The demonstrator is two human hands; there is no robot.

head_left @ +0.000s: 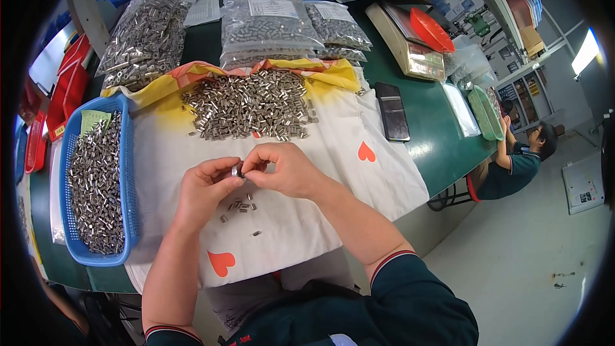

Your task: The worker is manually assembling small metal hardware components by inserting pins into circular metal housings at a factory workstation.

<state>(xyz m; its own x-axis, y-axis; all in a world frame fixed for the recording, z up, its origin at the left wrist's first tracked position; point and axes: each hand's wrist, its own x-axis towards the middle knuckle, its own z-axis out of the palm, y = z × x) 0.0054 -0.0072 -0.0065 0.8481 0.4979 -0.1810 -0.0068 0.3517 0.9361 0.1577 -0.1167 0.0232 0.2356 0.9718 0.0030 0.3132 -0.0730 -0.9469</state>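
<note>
Small metal sleeve [236, 170]: pinched between both hands, above the white cloth near its middle, just over a few loose pieces.
Left hand [204, 189]: fingers [225, 168] together on the sleeve's left side.
Right hand [286, 170]: fingers [255, 164] curled and clamped on the sleeve's right side, touching the left hand's fingertips.
Loose pieces [242, 205]: a small scatter on the cloth just below the hands.
White cloth [333, 173]: spread over the surface, printed with red hearts; yellow and orange band along its far edge; near edge hangs over the surface toward the person.
Main heap [248, 104]: silvery sleeves piled on the cloth beyond the hands, well apart from them.
Blue basket [130, 173]: long, mesh-walled, at the cloth's left edge, filled with the same parts; a green paper slip at its far end.
Clear bags [269, 25]: three or more, stuffed with metal parts, beyond the heap; the middle ones carry white rectangular labels on top.
Black phone [392, 111]: flat on the green surface [429, 147], right of the cloth.
Weighing scale [410, 45]: far right, with a red dish on it.
Green tray [485, 112]: at the surface's right edge.
Open room: bare cloth right of the hands up to the right edge.
</note>
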